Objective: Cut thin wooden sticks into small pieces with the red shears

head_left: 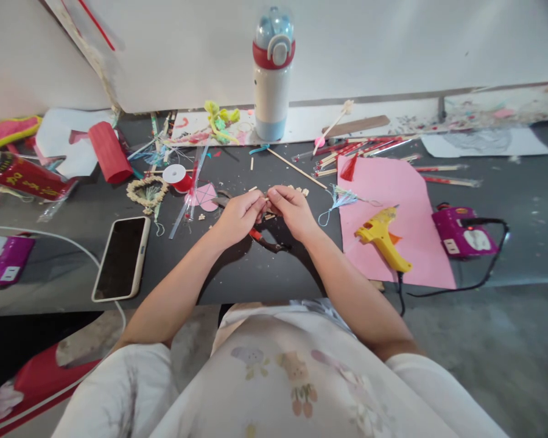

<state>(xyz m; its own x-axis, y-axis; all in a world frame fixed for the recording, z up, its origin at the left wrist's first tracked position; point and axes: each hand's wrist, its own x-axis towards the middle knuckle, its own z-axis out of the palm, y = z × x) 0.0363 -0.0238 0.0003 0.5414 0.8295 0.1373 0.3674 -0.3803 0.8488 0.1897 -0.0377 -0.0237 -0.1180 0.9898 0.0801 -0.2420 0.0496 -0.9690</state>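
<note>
My left hand [241,216] and my right hand [292,210] meet over the middle of the dark table, fingertips pinched together. Between them they grip a small pale wooden piece [267,201], mostly hidden by the fingers. Just below the hands lies a tool with red and dark curved handles [263,241], perhaps pliers, partly covered by my left hand. Small wooden bits [305,191] are scattered beside my right fingers. To the left of my left hand is a pink paper circle [204,196] with lines drawn on it.
A yellow glue gun [383,237] rests on a pink sheet [420,210] at right, near a purple power socket [464,232]. A phone [121,258] lies at left, with a red thread spool [178,177] beyond. A white bottle [273,91] stands upright at the back.
</note>
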